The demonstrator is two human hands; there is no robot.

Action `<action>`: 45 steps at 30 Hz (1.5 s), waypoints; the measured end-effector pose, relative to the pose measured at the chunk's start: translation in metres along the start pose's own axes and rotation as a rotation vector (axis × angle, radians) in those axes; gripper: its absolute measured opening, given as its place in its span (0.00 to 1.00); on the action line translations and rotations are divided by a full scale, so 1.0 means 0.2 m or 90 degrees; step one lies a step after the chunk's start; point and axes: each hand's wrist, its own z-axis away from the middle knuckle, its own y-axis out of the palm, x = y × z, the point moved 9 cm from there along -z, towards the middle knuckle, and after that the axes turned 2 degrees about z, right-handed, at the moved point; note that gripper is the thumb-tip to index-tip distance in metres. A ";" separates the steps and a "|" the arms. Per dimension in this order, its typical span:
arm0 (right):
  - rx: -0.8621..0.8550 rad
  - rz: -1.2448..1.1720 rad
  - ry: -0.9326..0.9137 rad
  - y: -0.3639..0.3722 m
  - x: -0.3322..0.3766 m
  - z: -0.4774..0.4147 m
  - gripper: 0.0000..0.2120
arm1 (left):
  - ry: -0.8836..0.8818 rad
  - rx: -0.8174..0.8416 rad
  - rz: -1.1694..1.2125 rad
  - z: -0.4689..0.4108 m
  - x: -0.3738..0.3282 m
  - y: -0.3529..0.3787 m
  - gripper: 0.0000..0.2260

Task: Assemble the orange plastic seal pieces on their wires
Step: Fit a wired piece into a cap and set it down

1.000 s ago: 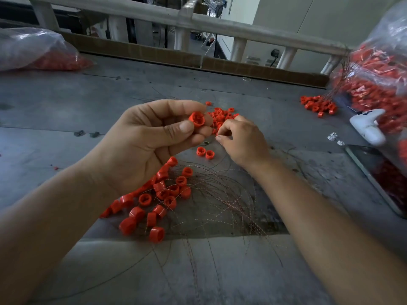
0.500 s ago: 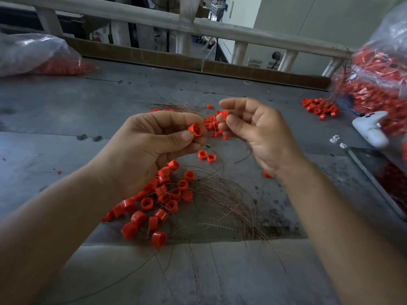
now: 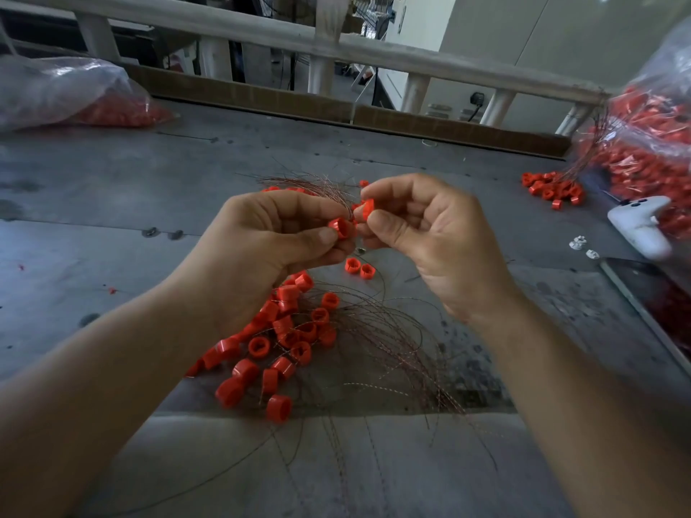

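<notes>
Mid-batch by my read: left hand (image 3: 276, 241) pinches an orange ring (image 3: 339, 228), right hand (image 3: 422, 233) pinches a second piece (image 3: 365, 209), unjoined; loose rings (image 3: 276, 345) and wires (image 3: 389, 342) remain.

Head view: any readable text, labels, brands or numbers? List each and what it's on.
None readable.
Orange seal pieces: no print or embossing that can be made out.
Clear bags: no label visible.
White device: no visible marking.
Wall socket: too small to tell.
</notes>
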 end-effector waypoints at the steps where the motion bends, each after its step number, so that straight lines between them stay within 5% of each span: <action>1: -0.001 0.033 -0.018 0.01 0.01 0.00 0.08 | 0.001 -0.005 -0.004 0.00 0.00 0.00 0.10; 6: -0.008 0.117 -0.063 0.05 0.04 0.02 0.15 | -0.003 -0.025 -0.017 0.00 0.00 -0.02 0.11; 23: -0.052 0.275 -0.128 0.04 0.10 0.04 0.11 | 0.031 -0.034 -0.144 0.02 -0.02 -0.01 0.11; 45: -0.015 0.190 -0.115 0.05 0.09 0.04 0.09 | -0.058 0.071 -0.050 0.02 0.03 0.02 0.08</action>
